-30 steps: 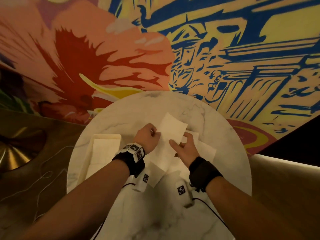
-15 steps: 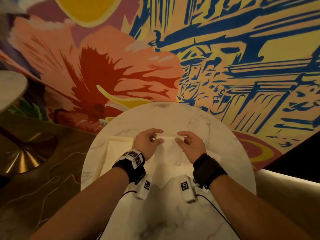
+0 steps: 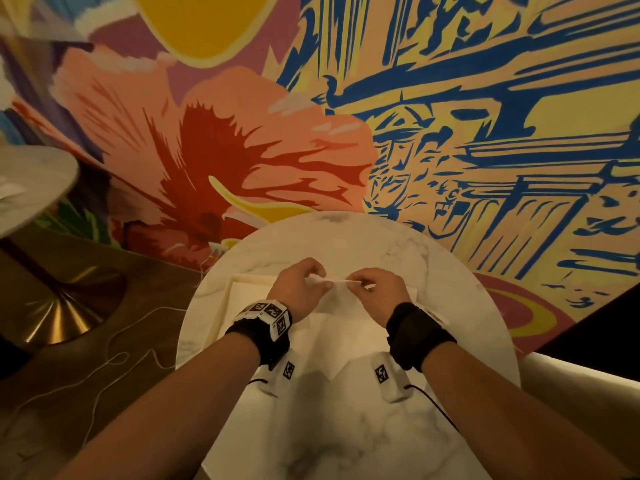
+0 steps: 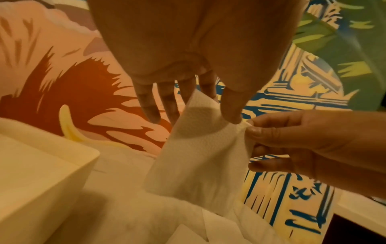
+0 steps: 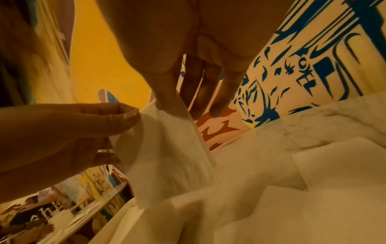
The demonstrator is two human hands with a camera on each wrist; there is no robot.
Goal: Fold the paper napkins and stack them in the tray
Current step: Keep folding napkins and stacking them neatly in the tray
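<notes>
The left hand point(image 3: 299, 289) and right hand point(image 3: 375, 289) each pinch a top corner of the napkin point(image 4: 198, 148); thin, limp paper, probably best held by its corners.

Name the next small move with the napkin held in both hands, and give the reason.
Probably lay it flat and crease the fold. The left hand and right hand pinch the napkin by its top edge, hanging doubled above the loose napkins, beside the tray.
</notes>
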